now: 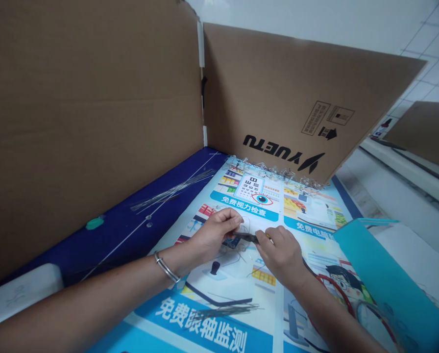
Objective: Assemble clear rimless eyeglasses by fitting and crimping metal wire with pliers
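My right hand (281, 254) is closed round the handles of dark-jawed pliers (246, 237), which point left. My left hand (221, 229) pinches a thin wire (249, 224) at the tips of the jaws, and the wire curves up beside the fingers. Exactly how the jaws meet the wire is too small to make out. Below the hands, a loose bundle of straight thin wires (227, 311) lies on the printed poster (263, 318). Several small clear pieces (237, 256) seem to sit under the pliers, partly hidden by the left hand.
Tall cardboard panels (94, 113) stand at the left and back (271, 93). Along the back panel's foot lies a row of small clear pieces (285, 174). Another wire bundle (173, 189) rests on the blue surface. A teal folder (384, 274) and a white box (24, 291) flank my arms.
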`<state>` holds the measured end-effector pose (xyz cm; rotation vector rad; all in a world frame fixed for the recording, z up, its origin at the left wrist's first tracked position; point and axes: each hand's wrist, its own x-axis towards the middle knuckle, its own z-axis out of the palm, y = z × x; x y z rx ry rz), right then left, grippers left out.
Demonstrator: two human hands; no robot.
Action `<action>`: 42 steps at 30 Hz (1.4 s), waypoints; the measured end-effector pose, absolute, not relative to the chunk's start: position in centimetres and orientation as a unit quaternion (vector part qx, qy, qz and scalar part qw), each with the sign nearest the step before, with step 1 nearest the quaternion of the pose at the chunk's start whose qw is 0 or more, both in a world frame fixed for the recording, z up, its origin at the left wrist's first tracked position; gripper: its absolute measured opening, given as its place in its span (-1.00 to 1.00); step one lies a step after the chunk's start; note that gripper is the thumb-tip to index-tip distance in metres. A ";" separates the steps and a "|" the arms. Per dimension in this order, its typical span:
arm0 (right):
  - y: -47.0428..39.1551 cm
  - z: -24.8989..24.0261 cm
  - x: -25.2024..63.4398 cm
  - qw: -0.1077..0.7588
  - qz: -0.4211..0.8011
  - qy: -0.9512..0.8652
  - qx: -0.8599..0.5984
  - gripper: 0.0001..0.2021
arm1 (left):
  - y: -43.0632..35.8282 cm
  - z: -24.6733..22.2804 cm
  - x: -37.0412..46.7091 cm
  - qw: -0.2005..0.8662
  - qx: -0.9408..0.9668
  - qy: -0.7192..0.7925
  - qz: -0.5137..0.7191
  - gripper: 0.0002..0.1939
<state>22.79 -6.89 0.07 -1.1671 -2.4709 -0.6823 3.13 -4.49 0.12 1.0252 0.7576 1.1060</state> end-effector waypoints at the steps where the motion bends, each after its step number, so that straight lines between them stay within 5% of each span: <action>1: -6.9 0.1 22.7 0.161 -0.235 -0.866 -0.411 -0.82 | -4.4 0.2 3.1 0.661 0.460 0.335 0.489 -0.82; 42: -6.8 -0.7 22.5 0.100 -0.075 -0.883 -0.452 -0.82 | -3.3 -0.6 2.4 0.544 0.611 0.359 0.449 -0.83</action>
